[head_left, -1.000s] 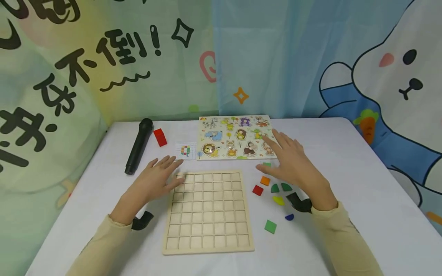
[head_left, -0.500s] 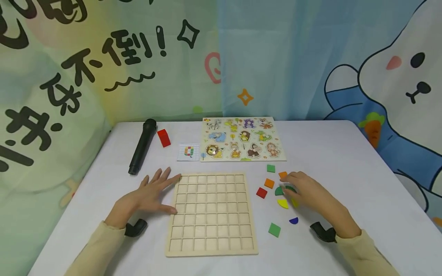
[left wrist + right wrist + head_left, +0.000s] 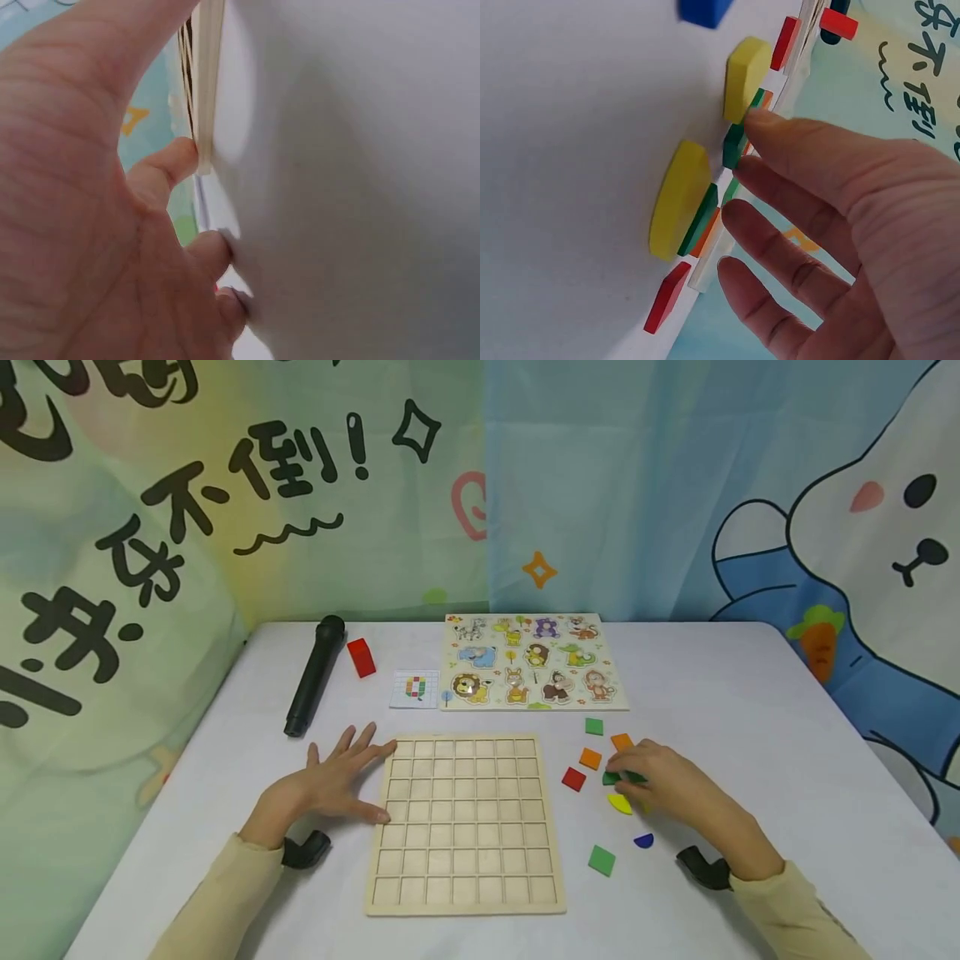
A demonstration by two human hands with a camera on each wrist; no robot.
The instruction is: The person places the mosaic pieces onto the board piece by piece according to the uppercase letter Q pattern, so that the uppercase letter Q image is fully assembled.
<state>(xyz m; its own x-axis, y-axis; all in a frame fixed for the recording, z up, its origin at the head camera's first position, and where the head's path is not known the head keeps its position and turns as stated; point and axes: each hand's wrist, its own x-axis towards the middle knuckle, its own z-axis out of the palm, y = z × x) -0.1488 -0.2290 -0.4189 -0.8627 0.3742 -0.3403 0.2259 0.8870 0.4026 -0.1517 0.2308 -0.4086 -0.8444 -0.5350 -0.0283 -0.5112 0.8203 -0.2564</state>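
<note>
My left hand (image 3: 322, 789) spreads its fingers beside the wooden grid board (image 3: 465, 827). Its thumb and index finger touch the board's left edge; the left wrist view shows fingertips at the edge (image 3: 204, 97). My right hand (image 3: 667, 781) is over the coloured pieces right of the board. Thumb and index finger pinch a dark green quarter-circle piece (image 3: 733, 146), which they partly cover in the head view. Another dark green piece (image 3: 636, 777) lies under that hand. Around it are a yellow piece (image 3: 619, 804), orange squares (image 3: 590, 759) and a red square (image 3: 573, 778).
A light green square (image 3: 602, 861) and a blue half-circle (image 3: 643, 841) lie nearer. Behind the board are a pattern card (image 3: 415, 689), an animal puzzle (image 3: 536, 662), a red block (image 3: 362, 657) and a black microphone (image 3: 315, 677). Another light green square (image 3: 594, 727) lies below the puzzle.
My right hand came down from over the animal puzzle to the coloured pieces, and its fingers closed together. My left hand slid slightly nearer along the board's left edge.
</note>
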